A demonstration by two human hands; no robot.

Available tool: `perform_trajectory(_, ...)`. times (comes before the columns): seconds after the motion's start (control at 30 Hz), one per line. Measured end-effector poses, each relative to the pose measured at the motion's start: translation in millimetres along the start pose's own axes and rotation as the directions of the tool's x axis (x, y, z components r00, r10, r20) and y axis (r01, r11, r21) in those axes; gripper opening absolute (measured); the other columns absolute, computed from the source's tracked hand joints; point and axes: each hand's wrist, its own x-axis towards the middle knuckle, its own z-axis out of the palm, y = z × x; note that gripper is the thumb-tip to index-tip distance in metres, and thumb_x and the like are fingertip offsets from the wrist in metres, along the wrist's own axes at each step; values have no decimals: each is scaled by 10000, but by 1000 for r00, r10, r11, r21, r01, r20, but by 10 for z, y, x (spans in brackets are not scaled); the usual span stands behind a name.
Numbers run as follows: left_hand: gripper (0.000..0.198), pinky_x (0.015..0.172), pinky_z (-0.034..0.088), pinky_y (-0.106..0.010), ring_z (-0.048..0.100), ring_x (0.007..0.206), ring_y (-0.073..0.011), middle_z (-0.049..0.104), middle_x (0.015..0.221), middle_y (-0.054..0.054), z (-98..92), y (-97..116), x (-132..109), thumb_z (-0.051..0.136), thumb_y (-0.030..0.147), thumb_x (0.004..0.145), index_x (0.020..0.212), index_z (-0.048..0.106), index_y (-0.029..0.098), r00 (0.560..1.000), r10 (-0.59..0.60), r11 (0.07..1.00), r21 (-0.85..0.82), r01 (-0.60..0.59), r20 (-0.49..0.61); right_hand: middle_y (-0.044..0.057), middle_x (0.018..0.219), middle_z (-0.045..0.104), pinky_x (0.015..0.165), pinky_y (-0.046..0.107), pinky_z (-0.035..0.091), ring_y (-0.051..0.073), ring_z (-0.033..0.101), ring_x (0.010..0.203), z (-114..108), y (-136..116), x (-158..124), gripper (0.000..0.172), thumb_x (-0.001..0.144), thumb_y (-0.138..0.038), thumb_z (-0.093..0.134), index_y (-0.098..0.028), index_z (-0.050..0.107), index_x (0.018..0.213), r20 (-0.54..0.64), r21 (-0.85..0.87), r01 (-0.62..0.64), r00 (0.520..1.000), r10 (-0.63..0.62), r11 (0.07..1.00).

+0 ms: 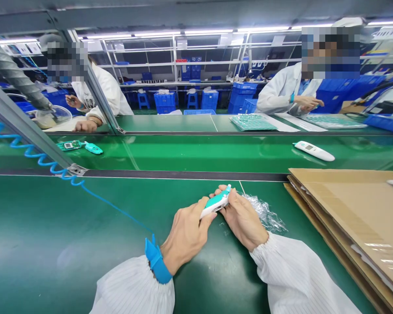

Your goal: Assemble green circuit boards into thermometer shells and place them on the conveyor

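Left hand (185, 236), right hand (244, 219) curled round teal-white thermometer (217, 201); any lettering too small to read.

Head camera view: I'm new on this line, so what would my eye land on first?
Your eye would go first to the left hand and right hand, holding a teal-and-white handheld device at bottom centre above the green bench. Next come the bright blue wrist strap on the left wrist and the stacked cardboard sheets at right.
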Motion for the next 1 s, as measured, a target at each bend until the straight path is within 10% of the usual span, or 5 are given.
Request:
perform_trajectory(0.4, 349, 729, 461, -334, 691, 826, -228, 761, 1006, -48, -36, 91, 10, 467, 404, 1014, 1286, 594, 226, 995, -97, 995, -15, 98, 26, 29, 1139, 688, 1029, 390, 494, 211, 617, 1147, -31, -21, 11, 383, 815, -583, 746, -266, 677, 1020, 91, 9, 7, 996, -8, 1000)
perform_trajectory(0.53, 344, 613, 425, -281, 623, 673, -183, 709, 759, 21, -98, 118, 48, 513, 490, 975, 1216, 591, 258, 957, -275, 929, -231, 289, 91, 62, 1211, 698, 1028, 405, 493, 226, 618, 1173, -61, -17, 3, 378, 854, -521, 733, -263, 699, 1127, 173, -121, -21, 984, 42, 992)
perform_trajectory(0.77, 223, 593, 383, -270, 555, 644, -158, 670, 742, 19, -161, 95, 51, 618, 417, 899, 1055, 673, 268, 970, -234, 952, -188, 243, 72, 69, 1003, 762, 861, 352, 522, 229, 690, 924, -151, 43, -10, 527, 793, -586, 762, -220, 693, 1166, 127, -335, 84, 991, -43, 938)
perform_trajectory(1.0, 455, 605, 438, -271, 548, 615, -129, 660, 782, -18, -73, -18, 127, 440, 581, 984, 971, 647, 176, 927, -292, 693, -616, 375, 236, 50, 1020, 733, 802, 300, 521, 168, 666, 896, -92, 23, -2, 500, 910, -567, 641, -249, 628, 1295, 138, -440, 54, 990, 8, 896)
